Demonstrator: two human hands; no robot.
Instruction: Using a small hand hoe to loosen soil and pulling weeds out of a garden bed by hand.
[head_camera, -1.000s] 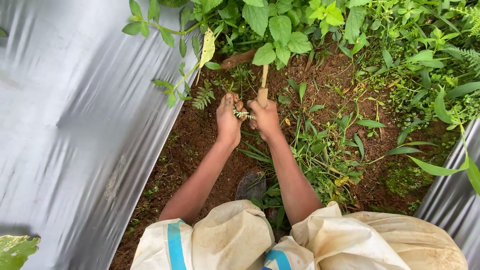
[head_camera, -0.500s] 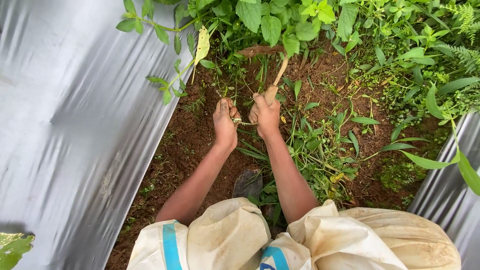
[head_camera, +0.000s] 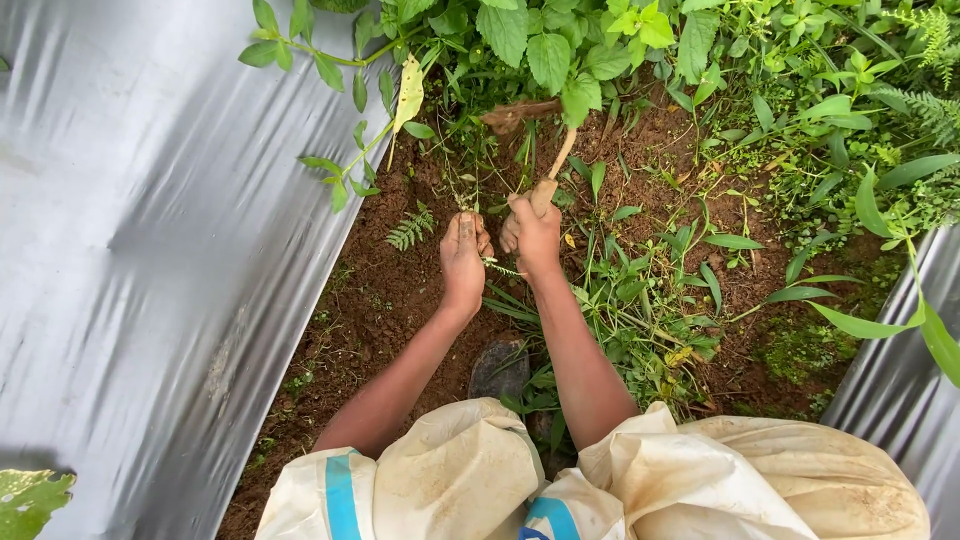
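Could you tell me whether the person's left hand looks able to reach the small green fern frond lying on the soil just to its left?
Probably yes. The left hand sits close beside the small green fern frond, with only bare brown soil between them and nothing covering it.

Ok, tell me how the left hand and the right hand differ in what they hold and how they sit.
The right hand is closed around a wooden tool handle that slants up into the leaves; the left hand pinches a small fern-like weed, no tool. The right hand sits slightly farther from the body, at the edge of the weeds; the left hand sits over bare soil. Both are soil-stained and close together, fingers curled.
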